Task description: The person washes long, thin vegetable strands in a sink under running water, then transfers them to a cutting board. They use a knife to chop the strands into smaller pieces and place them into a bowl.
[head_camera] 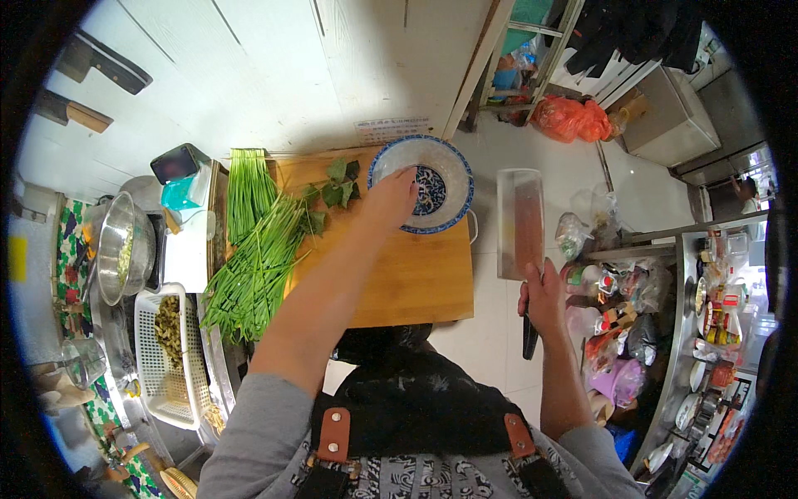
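My left hand [394, 196] reaches over the near left rim of a blue-and-white patterned bowl [469, 187]; its fingertips are partly hidden, and whether they hold anything cannot be told. The bowl stands at the far right corner of a wooden cutting board [399, 280]. In my right hand [543, 299], the black handle of a broad-bladed cleaver [528, 231] is gripped, its blade pointing away from me beyond the board's right edge. Long green stalks, like garlic chives [255, 268], lie in bunches on the board's left side. Dark green leaves [336, 184] rest between them and the bowl.
Left of the board are a white plastic basket [143, 374] with brownish food, a steel bowl [109, 249] and a phone [174, 163]. Knives [112, 65] hang on the left wall. Plastic bags [570, 234] and a crowded shelf [670, 324] stand right. A person [746, 190] is far right.
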Demonstrator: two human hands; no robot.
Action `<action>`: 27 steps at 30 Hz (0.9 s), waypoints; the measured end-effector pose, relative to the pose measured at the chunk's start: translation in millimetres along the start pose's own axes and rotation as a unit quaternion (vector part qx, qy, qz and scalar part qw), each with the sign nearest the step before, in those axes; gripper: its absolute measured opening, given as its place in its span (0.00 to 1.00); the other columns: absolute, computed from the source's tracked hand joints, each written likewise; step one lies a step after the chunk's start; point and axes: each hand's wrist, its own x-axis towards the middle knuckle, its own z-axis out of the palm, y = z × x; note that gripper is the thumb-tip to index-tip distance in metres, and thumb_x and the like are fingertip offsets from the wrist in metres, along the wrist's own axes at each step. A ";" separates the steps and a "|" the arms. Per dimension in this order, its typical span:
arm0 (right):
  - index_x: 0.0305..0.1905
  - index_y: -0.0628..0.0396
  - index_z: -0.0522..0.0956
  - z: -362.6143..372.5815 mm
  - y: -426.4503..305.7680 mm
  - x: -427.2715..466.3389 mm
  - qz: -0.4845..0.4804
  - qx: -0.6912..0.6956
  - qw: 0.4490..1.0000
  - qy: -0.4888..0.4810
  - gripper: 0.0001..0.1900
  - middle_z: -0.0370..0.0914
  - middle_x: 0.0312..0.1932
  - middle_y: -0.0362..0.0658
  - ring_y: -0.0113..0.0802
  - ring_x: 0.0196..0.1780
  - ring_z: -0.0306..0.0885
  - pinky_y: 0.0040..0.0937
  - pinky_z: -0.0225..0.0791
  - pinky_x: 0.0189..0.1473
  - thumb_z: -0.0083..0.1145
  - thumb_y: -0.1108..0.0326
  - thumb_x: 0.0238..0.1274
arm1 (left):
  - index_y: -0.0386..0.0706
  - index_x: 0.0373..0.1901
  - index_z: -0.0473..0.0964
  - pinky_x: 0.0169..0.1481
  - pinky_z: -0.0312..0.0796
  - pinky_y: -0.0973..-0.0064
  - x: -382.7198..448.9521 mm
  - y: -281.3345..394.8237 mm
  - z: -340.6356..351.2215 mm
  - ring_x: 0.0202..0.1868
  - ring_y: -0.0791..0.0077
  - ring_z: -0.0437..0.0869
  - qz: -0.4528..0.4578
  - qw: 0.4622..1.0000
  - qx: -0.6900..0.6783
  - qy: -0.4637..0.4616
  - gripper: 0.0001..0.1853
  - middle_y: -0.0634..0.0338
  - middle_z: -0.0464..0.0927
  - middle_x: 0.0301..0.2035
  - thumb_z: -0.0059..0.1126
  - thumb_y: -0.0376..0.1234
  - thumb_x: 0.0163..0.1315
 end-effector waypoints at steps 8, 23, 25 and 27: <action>0.38 0.58 0.66 21.1 13.2 15.2 -0.134 -0.227 0.964 -0.036 0.10 0.76 0.21 0.51 0.47 0.22 0.76 0.42 0.67 0.24 0.49 0.63 0.66 | 0.41 0.53 0.72 0.61 0.65 0.63 -10.0 -14.1 -10.5 0.57 0.57 0.73 0.174 0.966 0.105 0.157 0.18 0.52 0.74 0.52 0.46 0.27 0.60; 0.45 0.54 0.64 -5.8 -16.1 48.7 -0.206 -0.399 0.892 0.046 0.09 0.78 0.26 0.56 0.60 0.32 0.76 0.56 0.67 0.33 0.47 0.66 0.65 | 0.42 0.59 0.67 0.68 0.57 0.61 -35.4 12.1 15.5 0.66 0.58 0.62 0.202 0.958 0.196 0.052 0.25 0.55 0.64 0.63 0.51 0.30 0.57; 0.47 0.53 0.65 -11.9 -0.3 36.4 -0.211 -0.352 0.911 0.051 0.10 0.78 0.26 0.56 0.61 0.32 0.76 0.57 0.66 0.34 0.48 0.66 0.63 | 0.40 0.62 0.64 0.68 0.57 0.62 -15.5 28.0 33.7 0.67 0.57 0.61 0.226 0.950 0.214 0.015 0.28 0.54 0.61 0.65 0.51 0.30 0.56; 0.49 0.53 0.67 -19.2 16.0 18.2 -0.202 -0.326 0.922 0.058 0.14 0.78 0.27 0.57 0.61 0.32 0.76 0.55 0.67 0.33 0.51 0.68 0.58 | 0.40 0.65 0.60 0.69 0.56 0.63 1.7 44.8 44.6 0.68 0.57 0.59 0.218 0.950 0.222 -0.026 0.32 0.54 0.58 0.66 0.52 0.31 0.56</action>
